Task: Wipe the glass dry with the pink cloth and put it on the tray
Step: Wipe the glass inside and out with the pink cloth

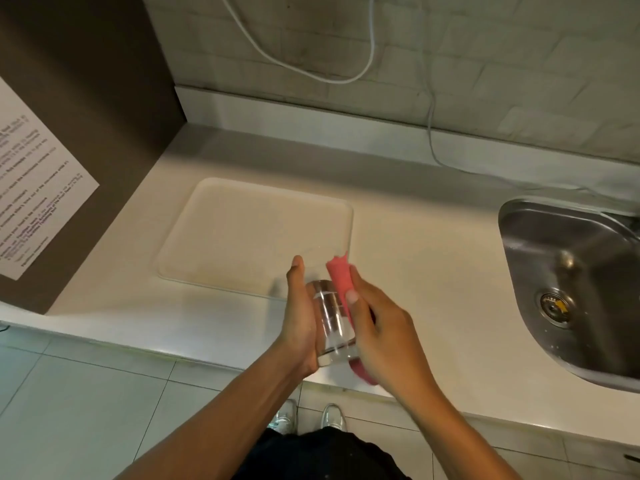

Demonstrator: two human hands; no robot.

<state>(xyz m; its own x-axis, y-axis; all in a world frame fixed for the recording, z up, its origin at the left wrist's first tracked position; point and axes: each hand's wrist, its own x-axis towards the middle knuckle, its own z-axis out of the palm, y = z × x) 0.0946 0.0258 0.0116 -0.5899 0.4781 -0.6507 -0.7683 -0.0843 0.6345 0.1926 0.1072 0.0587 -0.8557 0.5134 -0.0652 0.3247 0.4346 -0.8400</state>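
A clear drinking glass (331,322) is held tilted above the counter's front edge, its base toward me. My left hand (299,317) grips it from the left side. My right hand (379,336) presses a pink cloth (338,280) against the glass's right side; the cloth sticks out above the fingers and below the palm. A pale cream tray (242,233) lies flat on the counter just behind and left of the hands, with nothing on it.
A steel sink (575,282) with a drain sits at the right. White cables hang on the tiled back wall. A brown side panel with a printed notice (31,188) stands at the left. The floor and my shoes show below the counter edge.
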